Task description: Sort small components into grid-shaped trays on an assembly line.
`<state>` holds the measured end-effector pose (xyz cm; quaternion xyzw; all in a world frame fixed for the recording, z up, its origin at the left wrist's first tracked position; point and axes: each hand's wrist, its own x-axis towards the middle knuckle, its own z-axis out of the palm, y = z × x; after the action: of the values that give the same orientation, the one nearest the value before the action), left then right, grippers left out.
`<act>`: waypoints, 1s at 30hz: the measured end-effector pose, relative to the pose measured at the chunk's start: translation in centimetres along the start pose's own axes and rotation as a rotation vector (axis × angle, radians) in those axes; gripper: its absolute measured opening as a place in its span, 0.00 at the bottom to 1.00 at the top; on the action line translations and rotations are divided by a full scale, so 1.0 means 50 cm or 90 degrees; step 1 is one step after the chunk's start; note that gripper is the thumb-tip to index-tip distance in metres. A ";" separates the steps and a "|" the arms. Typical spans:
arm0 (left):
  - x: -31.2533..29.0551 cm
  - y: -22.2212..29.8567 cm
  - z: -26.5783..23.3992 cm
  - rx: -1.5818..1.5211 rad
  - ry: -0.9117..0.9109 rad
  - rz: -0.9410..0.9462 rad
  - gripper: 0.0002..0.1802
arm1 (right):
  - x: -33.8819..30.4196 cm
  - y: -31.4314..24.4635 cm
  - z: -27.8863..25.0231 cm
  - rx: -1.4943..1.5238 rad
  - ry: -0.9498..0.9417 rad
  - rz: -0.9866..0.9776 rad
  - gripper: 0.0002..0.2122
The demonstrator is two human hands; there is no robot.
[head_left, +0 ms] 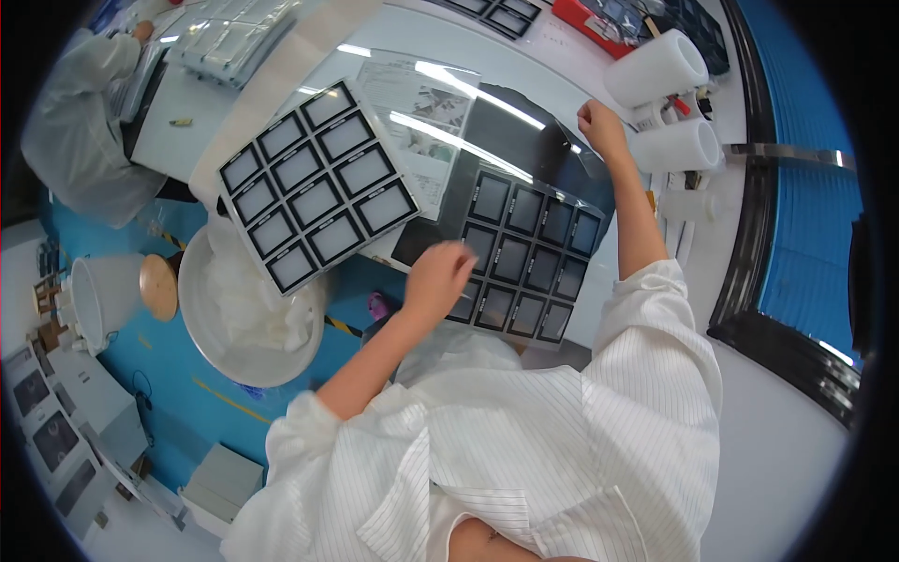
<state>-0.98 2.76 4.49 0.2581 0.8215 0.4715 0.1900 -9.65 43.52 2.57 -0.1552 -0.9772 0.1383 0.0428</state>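
**Two framed grids within arm's reach: stiff-looking, best lifted by the rim**

White table (588, 304), largest. On it, directly in front of the body, a near grid (526, 262) of black frames with grey windows. To the left, a second grid (307, 184), set askew, pale-bordered, projecting past the table edge in this view, near a round white bin (201, 347).

Handling, by judgement: probably light for the spread, stiff along the bars, liable to twist if raised by one corner. Windows likely thin, easily smudged or scratched; smooth faces perhaps slippery. Better to take hold two-handed at opposite outer edges, off the windows.

Beyond the near grid, a dark glossy sheet (510, 112). Beside the second grid, a printed sheet (412, 103) under glare: pictures and text, illegible.

Left hand (438, 281): blurred, curled, by the near grid's left side; contact impossible to confirm. Right hand (602, 126): curled in, at the dark sheet's right end, well apart from the second grid. No telling whether anything thin is pinched in either.

Smallest: pale label strips (378, 194) on frame bars, too small to read. No brand made out.
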 end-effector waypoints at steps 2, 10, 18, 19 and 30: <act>0.123 0.032 0.068 0.014 0.053 0.151 0.07 | -0.027 0.007 -0.003 0.039 0.012 0.005 0.07; 0.410 0.039 0.239 0.409 0.079 0.200 0.08 | -0.134 -0.015 -0.009 0.027 -0.054 0.097 0.08; 0.433 0.088 0.257 0.527 -0.082 0.160 0.10 | -0.187 0.006 0.055 0.046 0.008 0.141 0.06; 0.437 0.079 0.250 0.535 -0.078 0.163 0.10 | -0.183 0.000 0.054 0.052 0.014 0.140 0.06; 0.429 0.025 0.247 0.410 0.019 0.283 0.04 | -0.179 0.006 0.076 0.206 0.089 0.197 0.11</act>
<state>-10.84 24.59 -1.88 0.4696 0.8541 0.2227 -0.0195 -1.56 40.00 -1.53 -0.3037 -0.9014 0.2870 0.1132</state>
